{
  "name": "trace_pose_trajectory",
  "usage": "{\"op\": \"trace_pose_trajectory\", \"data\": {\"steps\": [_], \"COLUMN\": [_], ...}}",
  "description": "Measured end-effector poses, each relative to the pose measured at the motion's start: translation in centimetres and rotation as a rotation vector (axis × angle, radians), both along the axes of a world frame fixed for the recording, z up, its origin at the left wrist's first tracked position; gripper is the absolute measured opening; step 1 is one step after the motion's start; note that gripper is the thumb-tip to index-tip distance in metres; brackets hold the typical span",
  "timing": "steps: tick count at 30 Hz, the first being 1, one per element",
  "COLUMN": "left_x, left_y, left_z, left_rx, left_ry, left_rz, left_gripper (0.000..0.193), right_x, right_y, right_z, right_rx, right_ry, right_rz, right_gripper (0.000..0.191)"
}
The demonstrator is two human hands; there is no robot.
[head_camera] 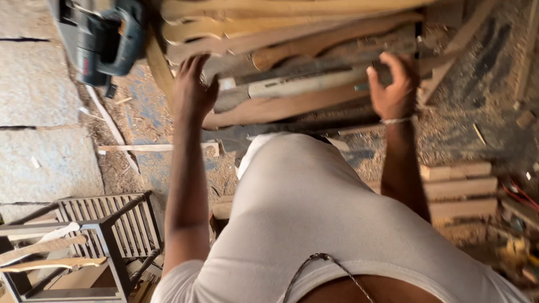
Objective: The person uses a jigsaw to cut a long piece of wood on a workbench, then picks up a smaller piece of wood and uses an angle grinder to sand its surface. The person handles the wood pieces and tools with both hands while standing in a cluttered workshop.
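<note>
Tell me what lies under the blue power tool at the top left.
The blue power tool rests at the end of a stack of curved wooden pieces. Below it show sawdust-strewn floor and stone slabs; its contact point is hidden.

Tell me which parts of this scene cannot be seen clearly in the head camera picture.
- Right hand: blurred, so its grip on the curved wooden pieces cannot be judged.
- Left hand: seen from the back; its palm and any contact are hidden.
- Power tool: cut off by the top edge.
- Work surface under the wood: hidden by the person's shirt.
</note>
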State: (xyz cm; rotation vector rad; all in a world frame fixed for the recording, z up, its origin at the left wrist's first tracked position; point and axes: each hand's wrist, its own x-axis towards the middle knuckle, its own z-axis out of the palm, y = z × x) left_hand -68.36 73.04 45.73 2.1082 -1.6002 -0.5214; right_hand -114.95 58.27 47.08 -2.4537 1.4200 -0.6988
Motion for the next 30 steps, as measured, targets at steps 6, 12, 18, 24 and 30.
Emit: {"op": "trace_pose_trajectory", "data": {"steps": [6, 12, 18, 24, 30], "left_x": [0.5, -0.6, -0.7, 5.2, 9.0], "left_y": [-12.8, -16.7, -14.1, -16.5, -19.9], "left_z": [-0.8, -1.9, -2.7, -8.3, -7.6], "left_rx": [0.127, 0.19, 0.351, 0.015, 0.306], "left_ry": [-0.091, -0.306, -0.109, -0.608, -0.441], "left_rz": [-0.296, -0.413, -0.31, -0.107, -0.244], "left_gripper": [0.101, 0.135, 0.092, 0.088, 0.063], "right_x": [5.9, 14.1, 13.2, 9.1, 8.1], "right_y": [-11.1, -16.3, -16.1, -20.6, -24.1], "right_z": [0.8, -2.8, -2.7, -4.7, -6.3], "right_rx": [0.179, 0.336, 0.727, 0.379, 0.218], "right_ry": [0.124, 0.634, 0.793, 0.344, 0.471], "right_rz": [0.316, 0.485, 0.474, 0.164, 0.223], "right_gripper": [0.061, 0.082, 0.079, 0.054, 0.074]}}
